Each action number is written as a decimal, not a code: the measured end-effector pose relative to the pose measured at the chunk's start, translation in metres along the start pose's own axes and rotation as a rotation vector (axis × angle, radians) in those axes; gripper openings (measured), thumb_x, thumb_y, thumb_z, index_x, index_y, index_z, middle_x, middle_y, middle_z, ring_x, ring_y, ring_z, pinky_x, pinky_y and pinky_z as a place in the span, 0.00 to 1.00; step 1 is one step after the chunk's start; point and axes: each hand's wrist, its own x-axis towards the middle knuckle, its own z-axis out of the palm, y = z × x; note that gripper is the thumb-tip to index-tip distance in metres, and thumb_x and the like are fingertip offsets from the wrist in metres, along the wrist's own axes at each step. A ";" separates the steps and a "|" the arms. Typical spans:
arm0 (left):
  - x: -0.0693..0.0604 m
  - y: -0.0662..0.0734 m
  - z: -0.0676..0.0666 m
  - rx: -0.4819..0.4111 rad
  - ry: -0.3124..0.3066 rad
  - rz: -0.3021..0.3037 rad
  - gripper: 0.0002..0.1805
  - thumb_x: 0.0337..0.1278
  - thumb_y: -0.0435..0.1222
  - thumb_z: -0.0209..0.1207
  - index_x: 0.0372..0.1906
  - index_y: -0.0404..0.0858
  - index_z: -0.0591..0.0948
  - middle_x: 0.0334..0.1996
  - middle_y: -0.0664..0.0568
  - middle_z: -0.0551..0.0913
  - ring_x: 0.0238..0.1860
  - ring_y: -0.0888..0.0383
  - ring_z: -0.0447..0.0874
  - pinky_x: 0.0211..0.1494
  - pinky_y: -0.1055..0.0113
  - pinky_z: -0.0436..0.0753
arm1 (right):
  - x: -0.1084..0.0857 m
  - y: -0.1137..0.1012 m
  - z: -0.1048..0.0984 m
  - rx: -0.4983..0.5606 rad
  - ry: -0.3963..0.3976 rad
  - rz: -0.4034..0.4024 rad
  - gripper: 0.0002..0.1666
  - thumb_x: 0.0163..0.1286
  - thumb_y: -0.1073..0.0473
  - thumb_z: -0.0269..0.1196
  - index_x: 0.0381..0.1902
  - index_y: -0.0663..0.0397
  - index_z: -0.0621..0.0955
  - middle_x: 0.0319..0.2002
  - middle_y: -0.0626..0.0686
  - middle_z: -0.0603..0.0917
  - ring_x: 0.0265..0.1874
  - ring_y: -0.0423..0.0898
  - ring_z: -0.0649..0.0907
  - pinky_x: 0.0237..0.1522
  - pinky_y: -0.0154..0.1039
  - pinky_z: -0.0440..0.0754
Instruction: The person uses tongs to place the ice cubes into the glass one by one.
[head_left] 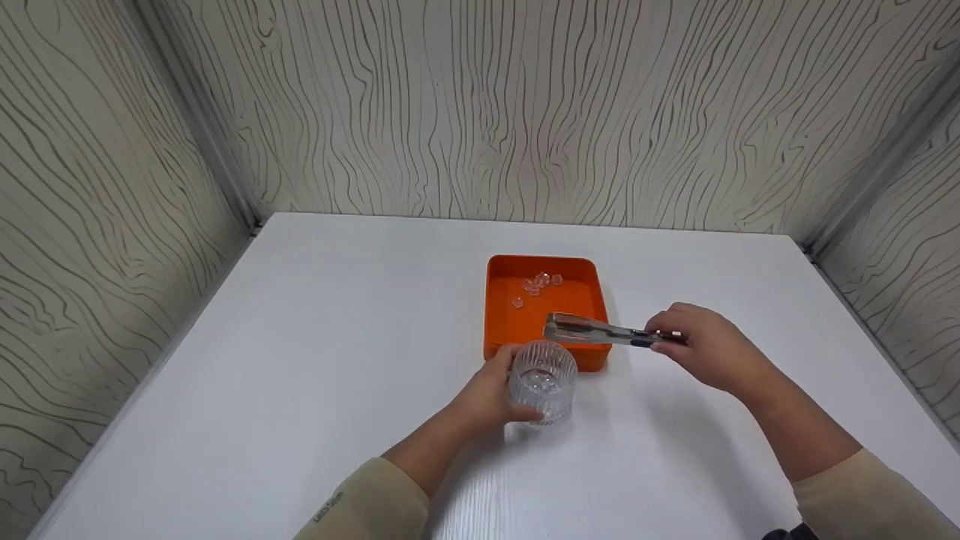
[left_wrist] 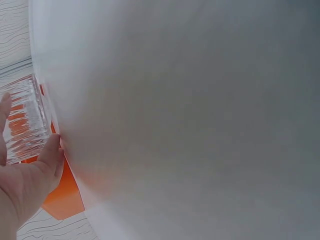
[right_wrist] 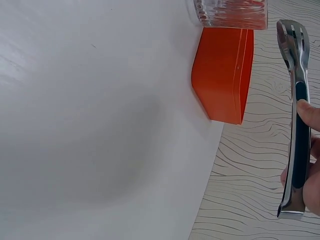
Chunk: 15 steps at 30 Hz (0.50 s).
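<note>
In the head view my left hand (head_left: 487, 394) grips a ribbed clear glass (head_left: 544, 382), thumb and fingers around its side. Several clear pieces like ice cubes lie at the bottom of the glass. The left wrist view shows the same hand (left_wrist: 32, 175) around the glass (left_wrist: 30, 117). My right hand (head_left: 701, 341) holds metal tongs (head_left: 589, 330) by their dark grips. The tongs' heads hang over the near edge of an orange tray (head_left: 510, 326), just beyond the glass. In the right wrist view the tongs (right_wrist: 299, 65) look nearly closed; nothing shows between them.
Several clear ice-like cubes (head_left: 536, 283) lie toward the back of the orange tray. Tray and glass stand on a white table (head_left: 360, 315). Wood-patterned panels (head_left: 480, 112) rise behind the table and along both sides.
</note>
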 end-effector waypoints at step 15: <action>0.001 -0.001 0.000 0.007 -0.002 0.037 0.44 0.30 0.40 0.74 0.57 0.59 0.61 0.54 0.64 0.71 0.57 0.58 0.69 0.63 0.54 0.67 | -0.014 -0.002 0.003 -0.014 -0.008 -0.083 0.10 0.58 0.64 0.64 0.34 0.43 0.81 0.29 0.39 0.75 0.29 0.39 0.73 0.31 0.34 0.74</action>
